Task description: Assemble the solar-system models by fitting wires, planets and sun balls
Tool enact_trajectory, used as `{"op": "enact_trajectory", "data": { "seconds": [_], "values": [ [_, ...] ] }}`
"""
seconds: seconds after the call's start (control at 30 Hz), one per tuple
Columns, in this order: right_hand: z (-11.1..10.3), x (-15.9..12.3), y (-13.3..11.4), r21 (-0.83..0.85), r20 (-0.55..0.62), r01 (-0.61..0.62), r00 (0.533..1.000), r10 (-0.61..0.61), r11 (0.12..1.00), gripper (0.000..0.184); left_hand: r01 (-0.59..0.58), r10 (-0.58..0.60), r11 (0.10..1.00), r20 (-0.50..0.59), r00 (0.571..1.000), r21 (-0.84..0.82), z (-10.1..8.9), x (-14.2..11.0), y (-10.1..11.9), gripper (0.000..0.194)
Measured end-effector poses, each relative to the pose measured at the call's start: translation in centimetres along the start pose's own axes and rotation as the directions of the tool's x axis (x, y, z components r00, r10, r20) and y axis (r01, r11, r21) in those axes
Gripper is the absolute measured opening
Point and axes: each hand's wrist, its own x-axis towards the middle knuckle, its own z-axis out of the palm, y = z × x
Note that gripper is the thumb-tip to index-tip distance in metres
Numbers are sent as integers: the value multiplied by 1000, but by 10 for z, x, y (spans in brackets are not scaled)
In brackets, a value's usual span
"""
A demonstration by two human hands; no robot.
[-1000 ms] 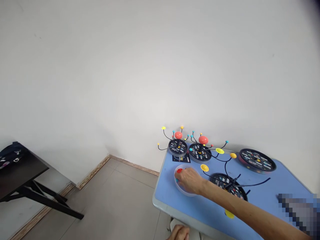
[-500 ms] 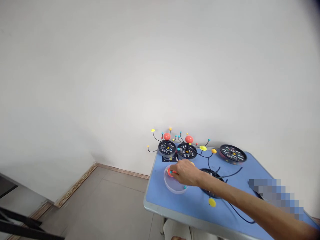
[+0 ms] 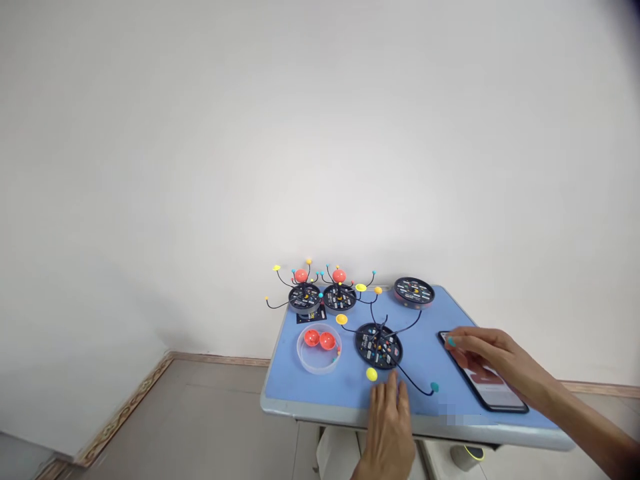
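My right hand [image 3: 493, 357] pinches a small teal ball [image 3: 451, 341] between its fingertips, above a phone [image 3: 493, 390] lying on the table's right side. My left hand [image 3: 387, 423] lies at the table's front edge with fingers stretched out, their tips close to the rim of a black round base [image 3: 367, 353]. Curved black arms rise from this base. An orange ball [image 3: 341, 319], a yellow ball [image 3: 371, 375] and a teal ball [image 3: 435, 387] sit on some arm ends; other ends are bare. Left of it, a clear round tub [image 3: 305, 365] holds two red half-shells [image 3: 327, 341] and small coloured balls.
Two planet models [image 3: 305, 300] [image 3: 339, 298] with red centre balls stand at the back left, their arms reaching outward. A round black-topped case [image 3: 414, 291] lies at the back right. The blue table [image 3: 300, 393] stands against a white wall.
My right hand has left the clear tub and moved right, over the phone, with a teal ball in its fingertips. My left hand has come up onto the table's front edge.
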Motion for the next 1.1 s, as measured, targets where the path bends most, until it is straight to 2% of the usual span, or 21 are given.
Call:
{"op": "enact_trajectory", "data": {
  "seconds": [0.07,0.17,0.3,0.5,0.67,0.93,1.1],
  "values": [
    [-9,-10,24,150,-6,-102,995,104,984,35,28,-34,997,79,996,78,9,16,2,69],
    [-12,-20,49,360,-9,-208,974,226,909,27,75,-91,987,111,990,142,20,27,0,63],
    [-3,-25,66,540,27,-225,968,251,811,24,25,-40,986,89,995,163,22,29,-9,59],
    [11,-25,90,620,44,-231,964,262,750,24,-50,37,982,73,997,182,-4,25,-21,60],
    [13,-30,106,662,57,-246,958,279,708,24,-50,41,994,86,995,96,-28,23,-31,64],
    [22,-43,100,701,19,-209,961,275,682,32,-14,22,998,146,989,-59,-53,17,-51,71],
    [29,-47,100,734,25,-216,956,292,644,33,22,7,988,189,982,-150,-62,16,-64,70]
  ]
}}
